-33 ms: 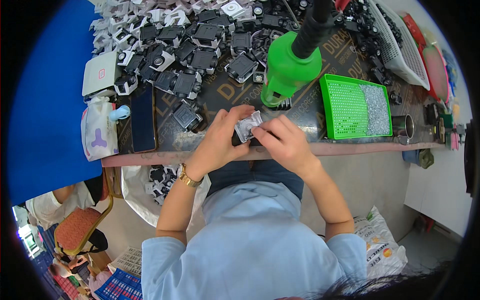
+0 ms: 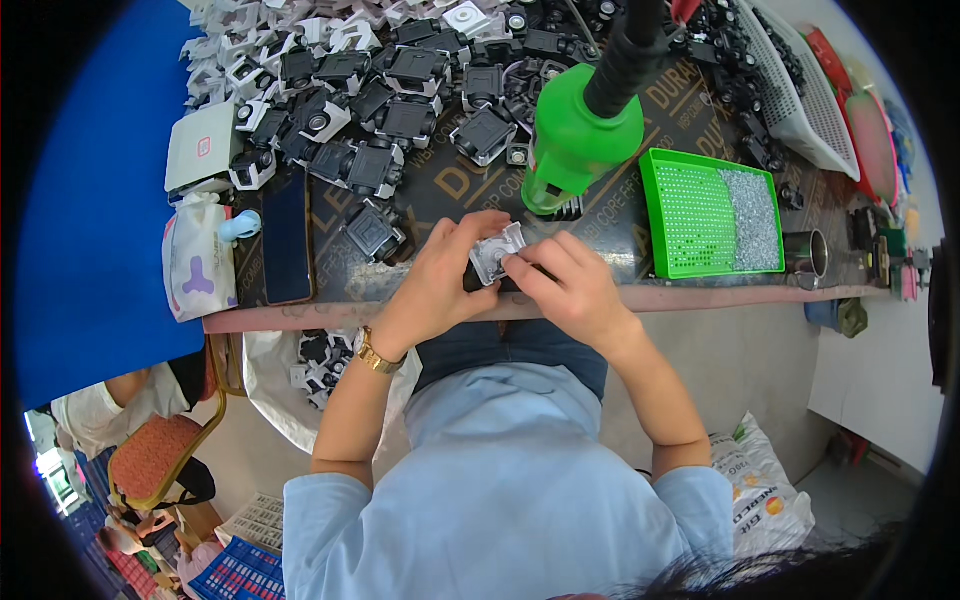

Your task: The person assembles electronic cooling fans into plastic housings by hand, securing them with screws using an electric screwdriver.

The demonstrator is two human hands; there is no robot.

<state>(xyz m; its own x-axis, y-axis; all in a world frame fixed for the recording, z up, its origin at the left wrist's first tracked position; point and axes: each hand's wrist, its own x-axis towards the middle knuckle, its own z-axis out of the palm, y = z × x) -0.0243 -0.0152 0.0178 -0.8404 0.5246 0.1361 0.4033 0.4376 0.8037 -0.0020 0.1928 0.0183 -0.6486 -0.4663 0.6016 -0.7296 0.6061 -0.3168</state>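
My left hand [image 2: 437,287] is closed around a small housing [image 2: 491,257] of clear or pale plastic over a black part, just above the table's front edge. From the other side, my right hand [image 2: 572,290] has its fingers bent, with thumb and fingertips pressed together at the housing's right side; whether a smaller part is between them is hidden. A black-and-white plastic housing [image 2: 375,232] lies left of my hands. Beyond my right hand stands a green power screwdriver [image 2: 585,135], hung from a black sleeve.
A heap of black-and-white housings [image 2: 375,110] covers the back left. At right lie a green tray [image 2: 660,262] of small metal screws, a metal cup [image 2: 806,255] and a white basket [image 2: 815,125]. A phone [image 2: 288,245] and wipes pack [image 2: 200,265] lie left; a white sack [image 2: 270,385] hangs below.
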